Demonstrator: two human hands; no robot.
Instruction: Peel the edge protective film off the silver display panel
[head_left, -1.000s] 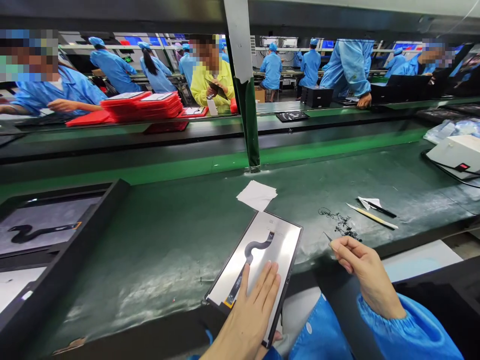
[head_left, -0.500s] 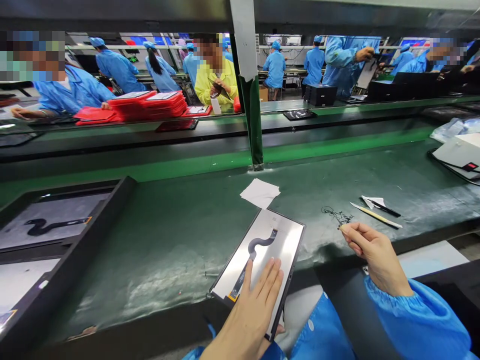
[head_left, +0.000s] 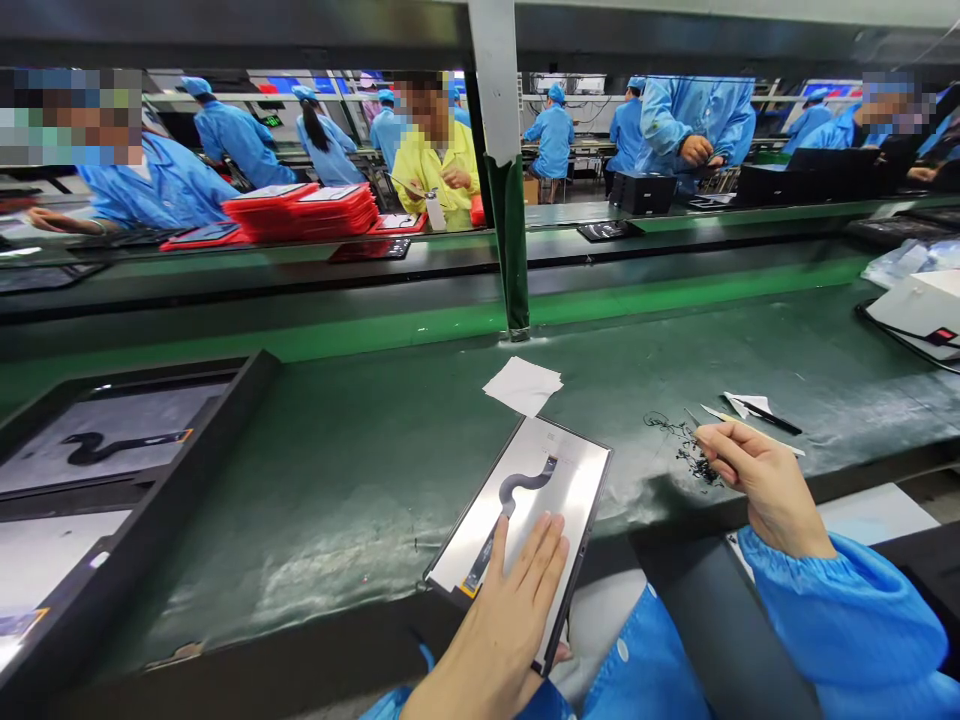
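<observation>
My left hand (head_left: 517, 600) grips a tablet-sized display panel (head_left: 574, 465), its fingers spread flat over the silvery back and its thumb by the lower right edge. A dark, curved flex cable (head_left: 517, 487) runs across that back, partly beside my fingers. My right hand (head_left: 757, 480) is closed in a pinch on a thin pointed tool (head_left: 692, 417); only its tip shows. Just beneath and left of those fingertips lies a heap of small black scraps (head_left: 697, 465) on the green bench mat. Behind my right hand rest a pale, pointed stick (head_left: 787, 447) and a black pen-like tool (head_left: 780, 421).
White paper sheets (head_left: 523, 385) lie at the panel's far corner. On the left stands a black tray (head_left: 247, 400) holding more panels. A post (head_left: 510, 240) rises from the bench's back edge. Co-workers and red stacks (head_left: 330, 215) are beyond it.
My right hand has moved slightly right and the tool tip has lifted off the black scraps, now pointing up and away. My left hand and the panel stay in place.
</observation>
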